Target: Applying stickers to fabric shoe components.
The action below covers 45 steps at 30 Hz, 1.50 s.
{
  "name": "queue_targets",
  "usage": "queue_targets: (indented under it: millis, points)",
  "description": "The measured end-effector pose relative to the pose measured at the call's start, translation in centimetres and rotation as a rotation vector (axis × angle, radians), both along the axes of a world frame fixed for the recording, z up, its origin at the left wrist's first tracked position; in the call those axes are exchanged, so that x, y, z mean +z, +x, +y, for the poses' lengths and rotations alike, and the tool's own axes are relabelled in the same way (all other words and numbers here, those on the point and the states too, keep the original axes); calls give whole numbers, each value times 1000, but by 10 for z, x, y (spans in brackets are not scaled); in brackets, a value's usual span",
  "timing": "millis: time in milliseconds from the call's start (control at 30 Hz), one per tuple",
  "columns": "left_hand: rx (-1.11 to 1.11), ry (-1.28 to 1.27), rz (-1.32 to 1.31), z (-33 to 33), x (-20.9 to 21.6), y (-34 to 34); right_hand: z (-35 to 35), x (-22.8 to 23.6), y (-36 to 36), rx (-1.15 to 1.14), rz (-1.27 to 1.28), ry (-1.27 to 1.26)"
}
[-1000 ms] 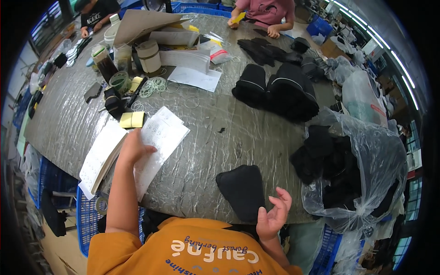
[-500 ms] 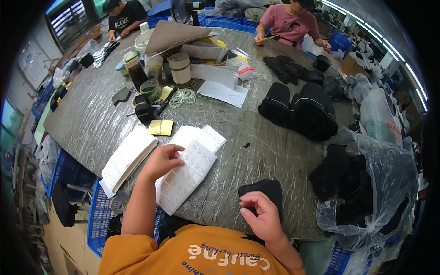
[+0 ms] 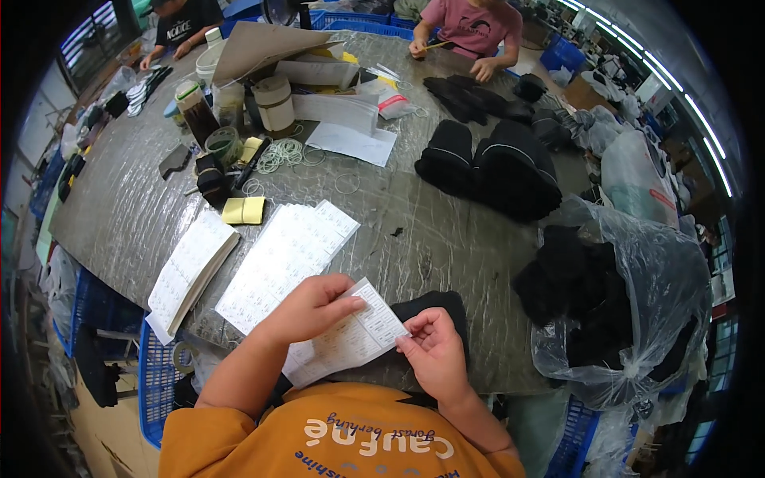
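A white sheet of printed labels (image 3: 373,333) is held tilted above the near edge of the table. My left hand (image 3: 315,311) is closed on its upper left side, with the thumb on top. At the right corner of the sheet, my right hand (image 3: 434,350) pinches the edge between thumb and fingertips. Behind my hands and partly covered by them lies a dark black cloth piece (image 3: 448,307). More label sheets (image 3: 283,251) lie flat to the left of the held one. Beside these rests a thick stack of label sheets (image 3: 185,275).
A yellow pad (image 3: 243,210), rubber bands (image 3: 280,155) and jars (image 3: 275,103) occupy the far left. Black fuzzy bundles (image 3: 510,171) stand at the right, near a clear plastic bag (image 3: 637,342) of black pieces. Two people work across the table (image 3: 382,239).
My left hand has brought a label sheet toward me and rightward, off the other sheets. My right hand, empty before, now pinches its corner. The whole view has shifted slightly.
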<state>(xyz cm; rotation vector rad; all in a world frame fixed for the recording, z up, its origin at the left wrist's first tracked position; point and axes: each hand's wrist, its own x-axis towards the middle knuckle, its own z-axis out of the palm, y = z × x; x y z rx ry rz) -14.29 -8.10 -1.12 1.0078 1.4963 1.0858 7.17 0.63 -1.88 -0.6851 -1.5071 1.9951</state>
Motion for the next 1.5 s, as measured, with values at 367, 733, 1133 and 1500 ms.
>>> queue_targets:
  millis: [367, 733, 1133, 1500]
  points:
    - [-146, -89, 65, 9, -10, 27, 1, 11, 22, 75, -55, 857]
    - [-134, 106, 615, -1, -2, 45, 8, 14, 51, -207, -132, 404]
    - [-551, 530, 708, 6, -16, 72, 48, -9, 43, -223, -353, 151]
    - [-572, 518, 722, 9, -17, 71, 48, -18, 35, -220, -421, 232]
